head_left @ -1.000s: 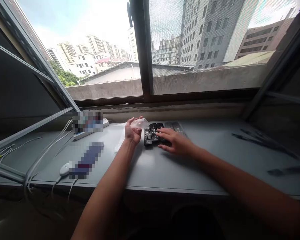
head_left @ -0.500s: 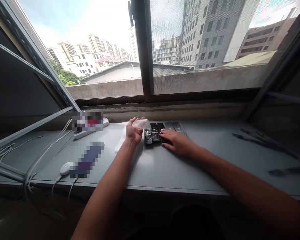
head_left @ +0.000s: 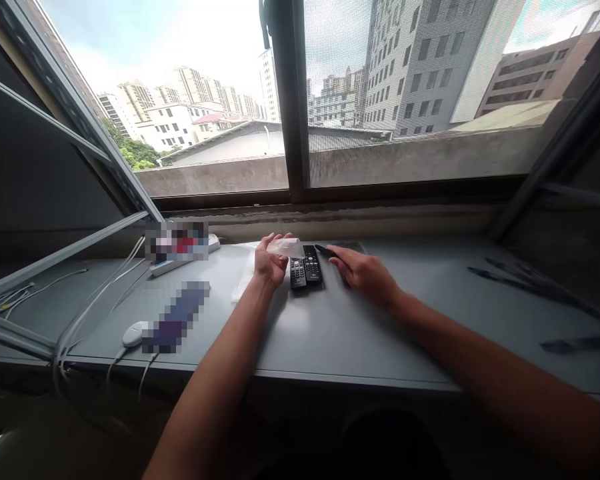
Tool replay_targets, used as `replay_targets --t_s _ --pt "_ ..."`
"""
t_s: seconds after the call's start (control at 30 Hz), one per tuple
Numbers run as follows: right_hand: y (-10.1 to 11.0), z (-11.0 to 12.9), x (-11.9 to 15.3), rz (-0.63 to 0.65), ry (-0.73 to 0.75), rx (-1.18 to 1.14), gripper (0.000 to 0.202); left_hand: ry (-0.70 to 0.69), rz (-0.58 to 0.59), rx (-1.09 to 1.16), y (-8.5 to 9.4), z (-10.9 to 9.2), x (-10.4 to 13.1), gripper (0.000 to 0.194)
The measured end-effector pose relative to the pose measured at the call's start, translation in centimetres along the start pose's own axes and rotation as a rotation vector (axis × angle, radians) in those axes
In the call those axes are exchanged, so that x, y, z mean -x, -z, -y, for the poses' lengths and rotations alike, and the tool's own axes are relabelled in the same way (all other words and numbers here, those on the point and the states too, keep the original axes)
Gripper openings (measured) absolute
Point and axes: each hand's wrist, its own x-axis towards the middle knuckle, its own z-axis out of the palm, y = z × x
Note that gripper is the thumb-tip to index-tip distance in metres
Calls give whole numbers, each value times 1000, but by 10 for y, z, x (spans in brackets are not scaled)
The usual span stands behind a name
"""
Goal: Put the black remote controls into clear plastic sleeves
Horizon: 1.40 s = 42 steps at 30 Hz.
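My left hand (head_left: 271, 263), palm turned up, holds a translucent plastic bag (head_left: 291, 248) by its edge. Just right of that hand, a black remote control (head_left: 298, 272) lies on the grey table (head_left: 320, 340). Beside it is a second black remote (head_left: 311, 265), its upper end close to the bag. My right hand (head_left: 363, 270) is closed around another black remote control (head_left: 324, 251), raised and tilted off the table. Most of this remote is hidden by my fingers. Behind the right hand, part of a clear-wrapped item (head_left: 355, 247) shows.
To the left stand a white power strip (head_left: 185, 260) with cables, a blurred-out phone-like shape (head_left: 177, 320) and a round white charger (head_left: 134, 333). White plastic sheeting (head_left: 243, 277) lies behind my left wrist. Dark cables (head_left: 525, 287) lie at right. A window (head_left: 295, 187) rises behind the table.
My right hand has picked up the rightmost of three remotes in the row and tilted it upward, moving slightly right. My left hand keeps holding the bag in much the same place.
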Motion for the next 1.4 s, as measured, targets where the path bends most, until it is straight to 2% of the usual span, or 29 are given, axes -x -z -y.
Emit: replay_targets --t_s 0.17,0.27,0.4,0.5,0.57,0.63,0.7,0.77,0.87,0.93,1.07,1.2,1.4 --pt "0 1 -4 -140 -301 -522 46 -7 10 -16 -1 0 1 29" --pt "0 1 -9 -227 -397 -762 44 -3 14 -9 0 0 1 32" --pt "2 -2 -14 -321 -499 -949 34 7 12 -21 1 0 0 32" --pt "3 -3 -16 -339 -580 -1057 22 8 18 -28 2 0 -1 30" --pt "4 -4 -17 -333 -625 -1159 30 6 19 -32 2 0 -1 30" --pt "5 -3 -17 -323 -671 -1267 53 2 20 -36 2 0 0 29" --pt "7 -2 -17 -293 -713 -1352 66 -2 18 -36 2 0 0 29" --pt "9 -1 -17 -198 -739 -1401 59 -2 15 -32 2 0 0 30" --pt "11 2 -15 19 -750 -1428 40 2 11 -31 2 1 0 33" --pt "11 6 -12 110 -746 -1432 38 6 10 -38 1 1 0 33" --pt "14 16 -9 133 -747 -1466 45 16 9 -46 1 2 1 31" --pt "18 17 -13 137 -781 -1567 24 16 8 -44 0 1 2 29" --pt "19 12 -16 180 -833 -1613 37 16 8 -50 3 1 -1 34"
